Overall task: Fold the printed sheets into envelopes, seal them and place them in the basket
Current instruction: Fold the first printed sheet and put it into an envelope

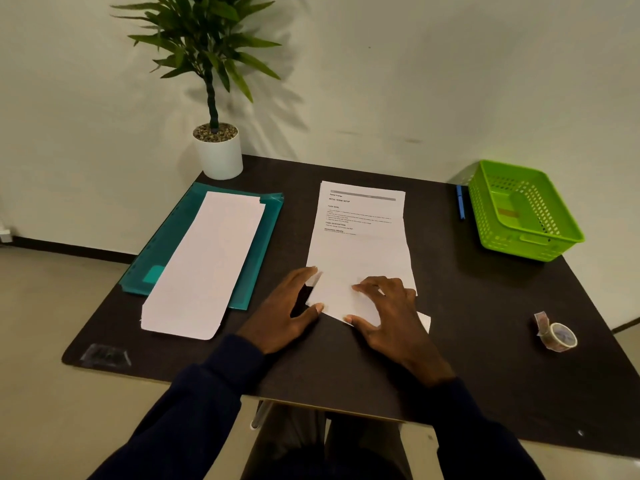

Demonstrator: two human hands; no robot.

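Dark sleeves [194,393] are nearest the camera, both forearms reaching onto the tabletop [485,306].

Left hand [291,306]: fingers [301,278] straight and spread, thumb at the near-left corner of the printed sheet [360,244]. They bracket its left edge and grip nothing.

Right hand [388,313]: fingers [370,289] flat and spread, pressing down on the sheet's near end, holding nothing.

The sheet lies flat, text side up, with one crease across its middle. Its near end looks folded over under both hands. The flap sits a bit skewed, and a corner pokes out right of the right hand.

Relative to the sheet:
- Left: paper stack [204,265] on a teal folder [256,244].
- Far left: potted plant [218,147].
- Far right: green basket [523,209], with a blue pen [460,202] just beside it on the sheet's side.
- Near right, well apart: tape roll [557,336].

Step, as I judge it: first envelope, early in the folding. Nothing is sealed. The basket seems empty apart from a small label-like patch on its floor.

Next move:
- Square the flap to the side edges.
- Crease it hard along the fold while one hand pins the sheet.
- Make the remaining folds.
- Reach right for the tape.
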